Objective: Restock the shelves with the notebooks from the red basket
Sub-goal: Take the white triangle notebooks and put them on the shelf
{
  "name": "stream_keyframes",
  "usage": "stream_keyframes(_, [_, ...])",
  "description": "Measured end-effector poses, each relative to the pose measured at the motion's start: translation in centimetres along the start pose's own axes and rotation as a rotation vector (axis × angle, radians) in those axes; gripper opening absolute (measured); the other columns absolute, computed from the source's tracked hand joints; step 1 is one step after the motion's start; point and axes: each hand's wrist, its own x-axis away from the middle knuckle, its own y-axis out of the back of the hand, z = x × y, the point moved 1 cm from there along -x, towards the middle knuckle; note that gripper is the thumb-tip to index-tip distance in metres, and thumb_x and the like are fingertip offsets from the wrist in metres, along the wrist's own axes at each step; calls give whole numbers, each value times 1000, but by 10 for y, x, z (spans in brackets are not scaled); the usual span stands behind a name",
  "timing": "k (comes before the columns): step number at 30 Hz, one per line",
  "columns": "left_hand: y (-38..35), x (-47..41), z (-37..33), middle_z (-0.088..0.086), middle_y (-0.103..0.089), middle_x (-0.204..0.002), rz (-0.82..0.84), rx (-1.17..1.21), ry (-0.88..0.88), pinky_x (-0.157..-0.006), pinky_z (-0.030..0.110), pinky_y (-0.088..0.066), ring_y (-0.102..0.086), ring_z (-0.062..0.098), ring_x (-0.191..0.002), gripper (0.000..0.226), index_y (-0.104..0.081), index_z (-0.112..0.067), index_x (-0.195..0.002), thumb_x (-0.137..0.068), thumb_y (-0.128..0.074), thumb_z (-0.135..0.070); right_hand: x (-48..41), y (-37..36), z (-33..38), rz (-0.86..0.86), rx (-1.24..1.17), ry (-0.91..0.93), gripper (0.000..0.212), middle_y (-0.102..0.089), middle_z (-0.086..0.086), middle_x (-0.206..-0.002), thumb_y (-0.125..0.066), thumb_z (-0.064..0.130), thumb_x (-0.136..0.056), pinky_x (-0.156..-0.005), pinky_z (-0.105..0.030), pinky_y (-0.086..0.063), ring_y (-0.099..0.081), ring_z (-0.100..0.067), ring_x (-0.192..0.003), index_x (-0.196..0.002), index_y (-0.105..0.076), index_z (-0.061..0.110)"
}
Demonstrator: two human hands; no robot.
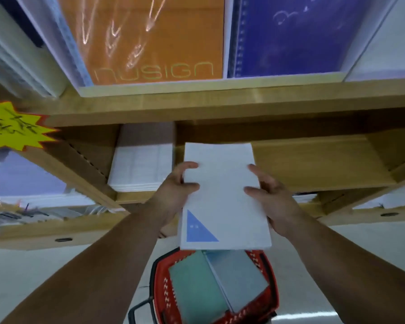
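A stack of white notebooks (pixel 222 195) with a blue triangle on the top cover is held between both hands, its far end at the mouth of a wooden shelf (pixel 313 164). My left hand (pixel 175 190) grips its left edge, thumb on top. My right hand (pixel 269 192) grips the right edge the same way. Below, on the floor, the red basket (pixel 160 288) holds a green notebook (pixel 192 284) and a grey-blue notebook (pixel 241 274). A pile of white notebooks (pixel 138 167) lies on the shelf just left of the held stack.
Above, an orange notebook (pixel 150 38) and a blue spiral notebook (pixel 290 36) stand on the upper shelf. A yellow starburst price tag (pixel 12 125) sticks out at the left. More stationery fills the lower left shelf (pixel 33 206). The shelf space right of the held stack shows bare wood.
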Motion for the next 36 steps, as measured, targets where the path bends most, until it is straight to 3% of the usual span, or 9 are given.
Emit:
stream_keyframes(4, [-12, -51, 0, 7, -64, -124, -116, -38, -76, -88, 45, -59, -68, 26, -100, 52, -60, -35, -126, -95, -55, 6, -50, 3, 6, -55, 76, 69, 56, -68, 4, -132, -67, 3, -95, -85, -37, -61, -71, -18, -104, -137, -61, 39])
stream_keyframes(7, [-17, -74, -1, 0, -63, -111, -191, -222, -81, -58, 25, -55, -65, 18, -79, 54, -49, -40, -141, -101, -50, -5, -82, 0, 7, -99, 95, 116, 53, -67, 11, -126, -65, 1, -96, -70, -16, -57, -70, 3, -91, -139, -60, 31])
stream_keyframes(10, [-18, -85, 5, 3, -58, -108, -161, -440, -12, -42, 19, -43, -57, 19, -64, 59, -37, -37, -152, -102, -50, -9, -107, -11, 2, -121, 208, 142, 56, -63, 11, -126, -66, 3, -96, -70, -12, -53, -65, -6, -103, -144, -57, 29])
stream_keyframes(13, [-21, -81, 22, 4, -27, -156, -131, -626, -9, -69, 28, -59, -65, 27, -100, 74, -24, -38, -157, -96, -62, -21, -114, -13, -2, -135, 290, 123, 56, -64, 2, -125, -63, 5, -98, -74, -22, -58, -67, -21, -109, -148, -52, 28])
stream_keyframes(16, [-24, -57, 45, -5, -1, -165, -115, -783, -111, -114, 47, -40, -26, 30, -149, 97, -17, -44, -156, -79, -76, -51, -109, -9, 2, -49, 369, 97, 63, -61, -4, -139, -65, 11, -98, -69, -19, -57, -67, -16, -102, -152, -44, 36])
stream_keyframes(21, [-32, -29, 76, 1, 31, -162, -112, -1128, -207, -118, 36, -32, -3, 30, -155, 110, -12, -48, -156, -72, -83, -52, -76, 11, -19, 34, 640, 75, 93, -54, 9, -141, -86, 37, -78, -93, -24, -53, -58, -12, -119, -154, -34, 46])
stream_keyframes(24, [-31, -36, 82, 6, 27, -163, -202, -1254, -273, -111, 34, -43, -8, 31, -154, 104, -13, -47, -156, -81, -81, -26, -64, 22, -35, 63, 698, 57, 113, -49, 6, -147, -92, 46, -60, -106, -40, -51, -54, -17, -128, -152, -28, 55])
stream_keyframes(28, [-29, -43, 74, 21, 14, -164, -210, -1560, -319, -116, 46, -34, -9, 41, -149, 93, -3, -45, -158, -91, -66, -43, -67, 20, -25, 71, 732, 90, 112, -46, 10, -151, -93, 23, -70, -112, -35, -46, -50, -12, -131, -158, -27, 41])
stream_keyframes(36, [-7, -69, 57, 20, -14, -164, -286, -1848, -472, -121, 57, -6, -6, 43, -150, 86, -9, -33, -160, -92, -55, -56, -102, 0, -11, 84, 752, 151, 103, -46, 7, -154, -88, 25, -78, -112, -34, -45, -51, -16, -133, -159, -25, 37])
